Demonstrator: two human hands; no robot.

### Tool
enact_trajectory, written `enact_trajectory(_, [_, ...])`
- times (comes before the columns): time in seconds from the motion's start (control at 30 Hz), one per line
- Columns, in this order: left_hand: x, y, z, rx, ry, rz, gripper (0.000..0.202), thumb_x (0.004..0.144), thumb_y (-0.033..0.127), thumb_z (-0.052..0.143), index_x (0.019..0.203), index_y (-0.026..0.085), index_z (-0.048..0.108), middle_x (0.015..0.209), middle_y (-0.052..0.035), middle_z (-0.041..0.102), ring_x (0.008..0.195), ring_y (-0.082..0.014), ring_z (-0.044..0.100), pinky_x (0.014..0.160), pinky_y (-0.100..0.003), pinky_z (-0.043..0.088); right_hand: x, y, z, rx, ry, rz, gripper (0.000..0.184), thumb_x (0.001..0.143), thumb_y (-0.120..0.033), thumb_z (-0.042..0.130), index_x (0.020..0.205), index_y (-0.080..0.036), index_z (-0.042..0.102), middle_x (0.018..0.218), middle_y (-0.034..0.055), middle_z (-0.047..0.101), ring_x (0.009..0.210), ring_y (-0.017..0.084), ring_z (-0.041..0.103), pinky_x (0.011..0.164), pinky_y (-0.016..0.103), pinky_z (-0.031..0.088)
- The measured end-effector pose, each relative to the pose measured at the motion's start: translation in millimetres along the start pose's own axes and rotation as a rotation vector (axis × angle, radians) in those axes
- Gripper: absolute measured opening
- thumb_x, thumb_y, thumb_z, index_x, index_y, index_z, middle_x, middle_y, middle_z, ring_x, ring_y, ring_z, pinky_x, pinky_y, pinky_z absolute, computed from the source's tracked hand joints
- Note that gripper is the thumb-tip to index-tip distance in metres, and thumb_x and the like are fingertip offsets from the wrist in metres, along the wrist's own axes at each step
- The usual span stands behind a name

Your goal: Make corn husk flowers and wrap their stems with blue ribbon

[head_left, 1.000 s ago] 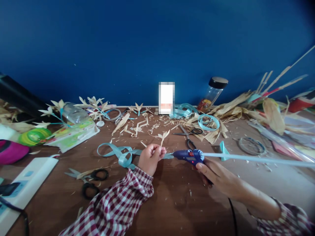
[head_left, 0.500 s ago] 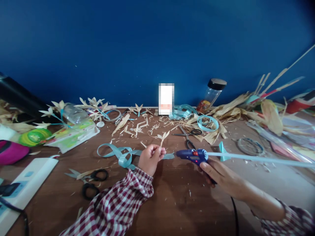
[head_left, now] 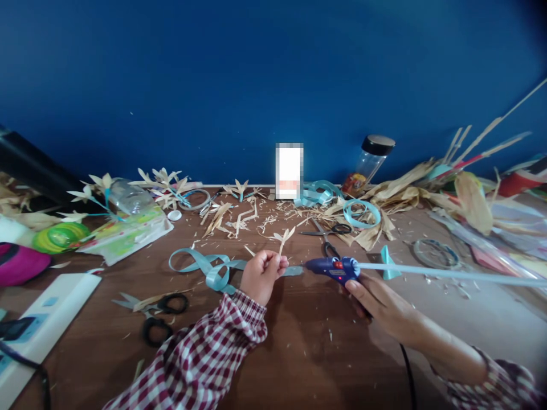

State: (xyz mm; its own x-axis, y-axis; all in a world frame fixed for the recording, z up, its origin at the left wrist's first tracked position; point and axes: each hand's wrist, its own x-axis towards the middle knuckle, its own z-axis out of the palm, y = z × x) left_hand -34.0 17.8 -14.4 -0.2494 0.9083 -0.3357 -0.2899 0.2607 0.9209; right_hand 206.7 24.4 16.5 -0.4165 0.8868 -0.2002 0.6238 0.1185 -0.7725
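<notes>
My left hand [head_left: 261, 274] is closed in a pinch on a small straw-coloured husk flower [head_left: 283, 238] and the end of a light blue ribbon [head_left: 209, 267] that loops away to the left on the brown table [head_left: 307, 353]. My right hand [head_left: 376, 304] grips a blue hot glue gun [head_left: 333, 267], whose nozzle points left at the ribbon end beside my left fingers. A long pale glue stick [head_left: 448, 274] juts out of the gun's back to the right.
Black-handled scissors [head_left: 156, 313] lie at the front left, another pair [head_left: 327, 234] behind the gun. Husk scraps, ribbon rolls [head_left: 362, 212], a jar [head_left: 368, 162], a phone [head_left: 289, 171], finished flowers [head_left: 164, 185] and a white power strip [head_left: 47, 319] crowd the table.
The glue gun drew back slightly to the right and then eased left again toward the ribbon end. My left hand has held still.
</notes>
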Motion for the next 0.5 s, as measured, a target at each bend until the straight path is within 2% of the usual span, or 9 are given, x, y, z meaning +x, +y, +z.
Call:
enact_trajectory(0.17, [-0.4, 0.7, 0.5, 0.009, 0.009, -0.007, 0.012, 0.077, 0.023, 0.062, 0.075, 0.012, 0.058, 0.088, -0.0123, 0.069, 0.081, -0.0183, 0.066, 0.076, -0.034, 0.054, -2.7, -7.2, -1.5, 0.069, -0.057, 0.071, 0.038, 0.091, -0.049, 0.031, 0.086, -0.019, 0.053, 0.061, -0.0006, 0.053, 0.055, 0.014, 0.053, 0.055, 0.029, 0.045])
enact_trajectory(0.37, [-0.9, -1.1, 0.3, 0.005, 0.010, 0.011, 0.016, 0.075, 0.026, 0.064, 0.076, 0.012, 0.058, 0.087, -0.0119, 0.070, 0.081, -0.0187, 0.067, 0.075, -0.034, 0.055, 1.8, -11.8, 6.8, 0.044, -0.058, 0.021, 0.033, 0.090, -0.045, 0.037, 0.084, -0.020, 0.058, 0.058, 0.0004, 0.056, 0.054, 0.016, 0.055, 0.055, 0.030, 0.047])
enact_trajectory(0.5, [-0.1, -2.2, 0.2, 0.033, 0.010, 0.018, 0.016, 0.076, 0.028, 0.062, 0.077, 0.012, 0.057, 0.087, -0.0122, 0.070, 0.080, -0.0189, 0.067, 0.073, -0.033, 0.055, -6.7, -3.6, -1.3, 0.017, -0.022, -0.009, 0.030, 0.088, -0.044, 0.043, 0.085, -0.022, 0.062, 0.055, -0.0001, 0.057, 0.049, 0.015, 0.055, 0.048, 0.027, 0.046])
